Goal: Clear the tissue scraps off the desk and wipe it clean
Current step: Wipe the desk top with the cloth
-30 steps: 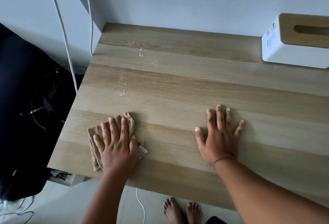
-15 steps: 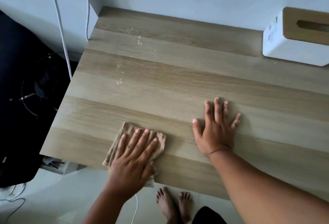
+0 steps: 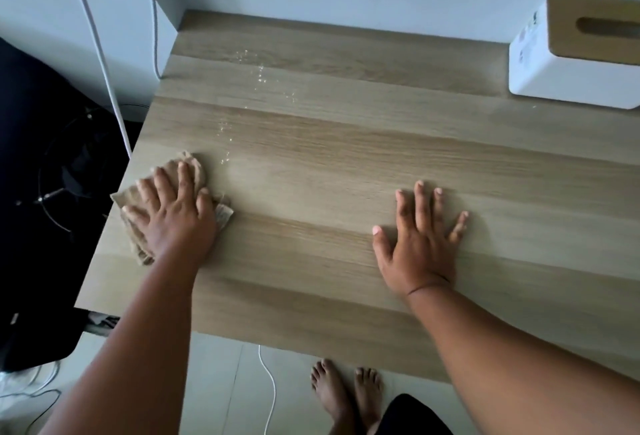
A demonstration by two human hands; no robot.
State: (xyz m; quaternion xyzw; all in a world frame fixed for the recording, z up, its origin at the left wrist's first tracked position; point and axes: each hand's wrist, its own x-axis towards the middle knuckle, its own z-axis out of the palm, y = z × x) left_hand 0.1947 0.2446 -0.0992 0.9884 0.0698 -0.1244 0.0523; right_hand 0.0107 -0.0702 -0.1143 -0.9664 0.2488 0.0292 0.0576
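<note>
Beige cloth (image 3: 194, 171) at the table's (image 3: 346, 175) left edge, pressed flat beneath the left hand (image 3: 173, 213), fingers straight. Water droplets (image 3: 259, 78) trail from beside the cloth toward the rear. Right hand (image 3: 419, 240) lies flat, fingers spread, holding nothing. White tissue box (image 3: 568, 71) at rear right.

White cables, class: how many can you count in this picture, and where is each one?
3: two cables hang left of the desk; one cable lies on the floor. Others may be hidden.
</note>
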